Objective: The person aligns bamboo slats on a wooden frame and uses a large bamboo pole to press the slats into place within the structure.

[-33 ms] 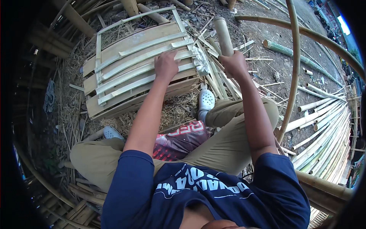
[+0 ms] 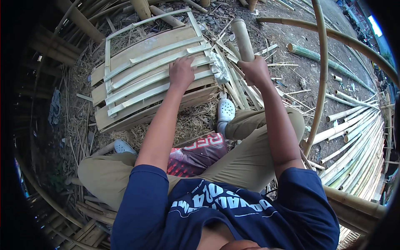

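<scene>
My left hand [image 2: 182, 73] is closed on one of the pale split bamboo slats [image 2: 141, 80] that lie across a low wooden crate-like stand [image 2: 141, 37]. The slats run side by side, slightly bowed, with a thin bamboo frame around the far side. In my right hand [image 2: 255, 70] is a thick bamboo tube [image 2: 242, 39], gripped at its near end and pointing away from me, to the right of the stand. A whitish lump [image 2: 219, 68] sits against the slats' right ends.
Loose bamboo strips [image 2: 241, 93] and shavings [image 2: 183, 125] litter the ground. A curved bamboo pole [image 2: 321, 83] rises at the right, with a stack of bamboo poles [image 2: 354, 154] beyond it. A dark red printed cloth [image 2: 198, 156] lies between my legs. Bamboo posts [image 2: 141, 8] stand behind.
</scene>
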